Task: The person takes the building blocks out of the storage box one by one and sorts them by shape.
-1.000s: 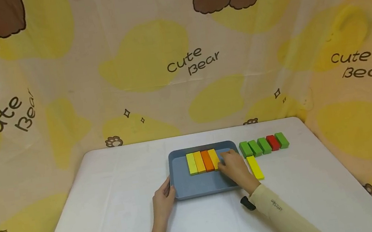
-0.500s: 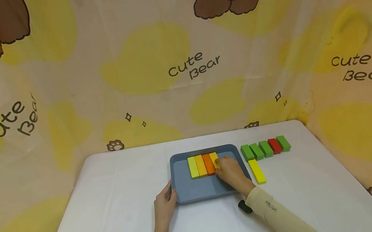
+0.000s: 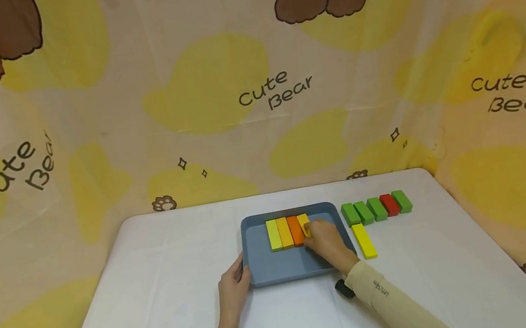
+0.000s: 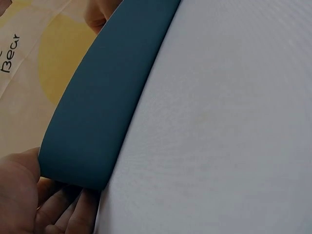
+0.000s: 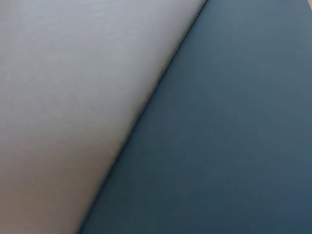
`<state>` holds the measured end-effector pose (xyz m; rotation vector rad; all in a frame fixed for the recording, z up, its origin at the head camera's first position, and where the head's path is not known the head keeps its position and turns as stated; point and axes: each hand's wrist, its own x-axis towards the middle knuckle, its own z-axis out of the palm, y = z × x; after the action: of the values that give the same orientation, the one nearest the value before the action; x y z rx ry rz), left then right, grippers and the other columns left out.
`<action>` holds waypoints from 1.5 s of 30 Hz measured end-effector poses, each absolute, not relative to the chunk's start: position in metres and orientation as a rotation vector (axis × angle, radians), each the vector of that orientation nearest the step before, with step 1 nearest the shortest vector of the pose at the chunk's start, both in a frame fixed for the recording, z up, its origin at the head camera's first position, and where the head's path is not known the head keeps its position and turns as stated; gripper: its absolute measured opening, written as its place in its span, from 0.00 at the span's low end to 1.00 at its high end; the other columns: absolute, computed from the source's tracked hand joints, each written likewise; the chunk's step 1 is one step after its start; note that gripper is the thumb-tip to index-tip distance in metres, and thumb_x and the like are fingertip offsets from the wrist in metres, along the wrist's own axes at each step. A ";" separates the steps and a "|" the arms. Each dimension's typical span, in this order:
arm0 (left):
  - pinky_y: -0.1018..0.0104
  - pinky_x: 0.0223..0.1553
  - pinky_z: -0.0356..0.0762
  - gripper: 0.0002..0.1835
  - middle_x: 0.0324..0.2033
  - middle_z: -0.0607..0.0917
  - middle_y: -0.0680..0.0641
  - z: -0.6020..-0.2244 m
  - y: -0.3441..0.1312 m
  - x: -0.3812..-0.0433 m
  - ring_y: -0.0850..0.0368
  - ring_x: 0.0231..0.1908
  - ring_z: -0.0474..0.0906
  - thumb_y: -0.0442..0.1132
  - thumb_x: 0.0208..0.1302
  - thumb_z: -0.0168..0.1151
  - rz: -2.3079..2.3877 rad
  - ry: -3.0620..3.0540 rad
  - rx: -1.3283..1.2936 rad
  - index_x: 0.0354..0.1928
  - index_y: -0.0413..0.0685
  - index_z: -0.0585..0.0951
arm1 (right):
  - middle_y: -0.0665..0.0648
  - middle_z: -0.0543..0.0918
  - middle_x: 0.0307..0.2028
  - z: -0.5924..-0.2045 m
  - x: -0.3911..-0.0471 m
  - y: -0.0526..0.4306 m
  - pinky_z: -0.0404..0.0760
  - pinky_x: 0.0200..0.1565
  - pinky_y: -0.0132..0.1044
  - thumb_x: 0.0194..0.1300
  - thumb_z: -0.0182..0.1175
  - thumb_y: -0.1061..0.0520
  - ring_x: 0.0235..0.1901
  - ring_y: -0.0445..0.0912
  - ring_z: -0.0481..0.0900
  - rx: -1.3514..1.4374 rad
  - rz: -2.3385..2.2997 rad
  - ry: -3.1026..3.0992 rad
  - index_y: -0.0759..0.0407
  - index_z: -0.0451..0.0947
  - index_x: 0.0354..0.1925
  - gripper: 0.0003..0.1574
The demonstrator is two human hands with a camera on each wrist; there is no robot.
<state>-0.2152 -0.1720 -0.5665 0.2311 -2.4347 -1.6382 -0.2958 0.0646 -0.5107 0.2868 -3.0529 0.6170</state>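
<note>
A blue-grey tray (image 3: 282, 266) lies on the white table in the head view. My left hand (image 3: 234, 287) grips its left edge; in the left wrist view the thumb is at the rim of the tray (image 4: 102, 97) and the fingers curl at its end. Inside the tray stand a lime block (image 3: 274, 236), an amber block (image 3: 285, 233) and an orange block (image 3: 295, 231) side by side. At the row's right end my right hand (image 3: 326, 240) pinches another amber block (image 3: 303, 220), whose near part the fingers hide. The right wrist view holds only the tray's wall (image 5: 219, 131) and tabletop.
Right of the tray, several green blocks (image 3: 377, 209) and one red block (image 3: 389, 205) stand in a row on the table (image 3: 159, 290). A bright yellow block (image 3: 365, 241) lies in front of them. A patterned cloth (image 3: 212, 87) hangs behind.
My right hand has moved slightly left and its fingers have drawn in on the amber block at the row's right end. My left hand stays on the tray's edge.
</note>
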 end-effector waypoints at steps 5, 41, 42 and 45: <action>0.60 0.56 0.80 0.24 0.59 0.79 0.39 -0.568 -0.170 -0.216 0.45 0.59 0.79 0.36 0.68 0.56 -1.647 -2.436 0.234 0.65 0.40 0.74 | 0.63 0.86 0.42 -0.511 -0.297 0.068 0.84 0.42 0.43 0.55 0.71 0.60 0.35 0.49 0.76 0.270 0.640 -3.068 0.68 0.83 0.47 0.21; 0.61 0.55 0.81 0.24 0.59 0.79 0.39 -0.568 -0.171 -0.217 0.46 0.59 0.78 0.37 0.68 0.56 -1.612 -2.462 0.265 0.65 0.42 0.74 | 0.73 0.83 0.48 -0.483 -0.253 0.208 0.83 0.40 0.48 0.58 0.66 0.60 0.34 0.53 0.76 0.036 0.629 -3.107 0.75 0.77 0.54 0.28; 0.62 0.55 0.81 0.23 0.59 0.79 0.40 -0.567 -0.171 -0.217 0.46 0.59 0.78 0.37 0.68 0.56 -1.615 -2.460 0.272 0.65 0.42 0.74 | 0.74 0.83 0.47 -0.484 -0.252 0.208 0.83 0.39 0.47 0.58 0.66 0.60 0.33 0.52 0.75 0.038 0.628 -3.108 0.76 0.77 0.54 0.29; 0.61 0.55 0.81 0.23 0.59 0.80 0.39 -0.567 -0.170 -0.217 0.45 0.59 0.78 0.36 0.68 0.56 -1.615 -2.451 0.256 0.65 0.41 0.74 | 0.74 0.82 0.47 -0.485 -0.251 0.210 0.82 0.37 0.46 0.58 0.66 0.60 0.32 0.52 0.74 0.043 0.620 -3.093 0.76 0.76 0.55 0.29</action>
<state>-0.2173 -0.1701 -0.5670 0.2555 -2.4511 -1.6152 -0.2513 0.2101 -0.4852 0.0433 -3.0929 0.6200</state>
